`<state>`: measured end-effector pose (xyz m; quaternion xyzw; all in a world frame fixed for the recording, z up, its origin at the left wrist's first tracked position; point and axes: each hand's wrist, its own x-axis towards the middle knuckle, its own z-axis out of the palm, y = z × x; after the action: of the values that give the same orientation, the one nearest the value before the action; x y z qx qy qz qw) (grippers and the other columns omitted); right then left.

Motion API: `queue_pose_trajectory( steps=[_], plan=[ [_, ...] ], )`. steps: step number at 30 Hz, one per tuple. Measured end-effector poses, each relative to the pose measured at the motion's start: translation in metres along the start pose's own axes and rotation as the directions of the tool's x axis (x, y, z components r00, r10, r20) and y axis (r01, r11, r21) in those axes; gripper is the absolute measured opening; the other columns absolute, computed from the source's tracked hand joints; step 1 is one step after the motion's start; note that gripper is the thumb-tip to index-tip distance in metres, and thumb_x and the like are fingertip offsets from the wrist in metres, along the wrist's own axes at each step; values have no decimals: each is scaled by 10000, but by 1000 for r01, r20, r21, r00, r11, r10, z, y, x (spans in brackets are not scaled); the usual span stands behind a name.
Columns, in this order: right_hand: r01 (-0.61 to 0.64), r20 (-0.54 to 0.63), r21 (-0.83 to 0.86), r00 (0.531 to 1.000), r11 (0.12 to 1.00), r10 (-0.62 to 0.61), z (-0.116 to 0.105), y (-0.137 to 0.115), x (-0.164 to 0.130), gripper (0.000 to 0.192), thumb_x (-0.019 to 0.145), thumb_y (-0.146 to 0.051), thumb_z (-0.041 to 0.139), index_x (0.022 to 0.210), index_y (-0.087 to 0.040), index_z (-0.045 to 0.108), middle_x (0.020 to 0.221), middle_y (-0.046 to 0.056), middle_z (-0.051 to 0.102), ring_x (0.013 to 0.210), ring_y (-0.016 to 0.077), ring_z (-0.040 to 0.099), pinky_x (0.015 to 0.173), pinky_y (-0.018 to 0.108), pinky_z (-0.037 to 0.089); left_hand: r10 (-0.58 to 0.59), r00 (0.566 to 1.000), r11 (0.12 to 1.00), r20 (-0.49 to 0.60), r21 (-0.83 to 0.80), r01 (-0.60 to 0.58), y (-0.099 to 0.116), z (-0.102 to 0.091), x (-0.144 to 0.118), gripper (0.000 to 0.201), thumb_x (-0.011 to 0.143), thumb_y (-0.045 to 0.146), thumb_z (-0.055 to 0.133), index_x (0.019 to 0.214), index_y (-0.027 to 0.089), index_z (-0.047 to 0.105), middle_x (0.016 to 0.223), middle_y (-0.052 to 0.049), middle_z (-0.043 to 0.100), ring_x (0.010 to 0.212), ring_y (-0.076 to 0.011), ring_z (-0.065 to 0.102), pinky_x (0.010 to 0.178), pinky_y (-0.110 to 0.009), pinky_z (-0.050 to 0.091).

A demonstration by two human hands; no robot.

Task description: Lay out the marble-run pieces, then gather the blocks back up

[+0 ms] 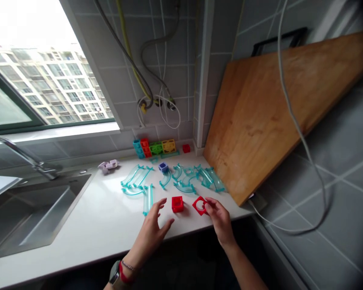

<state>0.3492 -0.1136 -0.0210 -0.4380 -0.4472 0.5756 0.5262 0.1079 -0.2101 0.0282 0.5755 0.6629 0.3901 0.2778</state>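
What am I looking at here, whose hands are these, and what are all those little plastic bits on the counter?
The single picture comes from a camera on a person's head, looking down at their own bare hands. The left hand hovers open over a white counter, near a red cube block. The right hand pinches a second red block, tilted on edge. Behind lie clear teal track pieces, a small blue block and a row of coloured blocks by the wall. A sink sits left; a wooden board leans right.
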Motion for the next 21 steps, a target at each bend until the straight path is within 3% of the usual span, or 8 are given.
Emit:
queue_pose_trajectory(
  steps=[3,6,9,12,17,21],
  plan=[
    [-37,11,82,999,996,36,1,4,10,363,822,-515,794,1082,-264,754,1062,57,791,933,259,763,819,375,639,14,1000,998,14,60,-15,2,10,15,652,930,374,687,1510,254,414,1544,-171,535,1434,-331,530,1120,-539,496],
    [-73,30,157,997,985,69,2,7,19,435,781,-498,843,1104,-230,732,1088,72,789,957,259,764,821,361,636,-39,999,999,12,10,38,-2,25,30,746,873,368,755,1522,244,407,1553,-184,526,1445,-348,516,1137,-552,469],
    [-100,63,226,994,969,88,2,8,23,519,768,-494,861,1150,-182,699,1121,97,785,981,263,768,845,366,630,-76,997,997,-10,-31,76,-9,39,41,816,837,336,792,1540,247,387,1477,-183,598,1313,-333,633,1120,-558,475],
    [-121,114,285,989,951,91,3,5,27,540,797,-498,840,1196,-179,669,1152,109,782,1000,263,771,873,386,627,-95,995,993,-33,-74,92,-11,46,47,734,851,353,786,1497,259,451,1311,-133,709,1144,-290,716,1103,-558,486],
    [-78,199,348,980,934,8,21,-9,42,532,798,-449,847,1238,-219,654,1234,103,750,1119,276,729,952,440,609,-127,992,959,14,-254,126,5,45,47,525,881,442,762,1304,167,617,1201,-154,751,1120,-303,729,980,-486,593],
    [-8,308,370,945,929,-114,52,-38,63,481,782,-344,862,1220,-249,689,1286,82,725,1223,274,675,1025,439,577,-137,989,921,51,-361,146,27,30,53,554,866,455,793,1309,161,638,1211,-159,743,1078,-301,738,883,-440,636]
  ],
)
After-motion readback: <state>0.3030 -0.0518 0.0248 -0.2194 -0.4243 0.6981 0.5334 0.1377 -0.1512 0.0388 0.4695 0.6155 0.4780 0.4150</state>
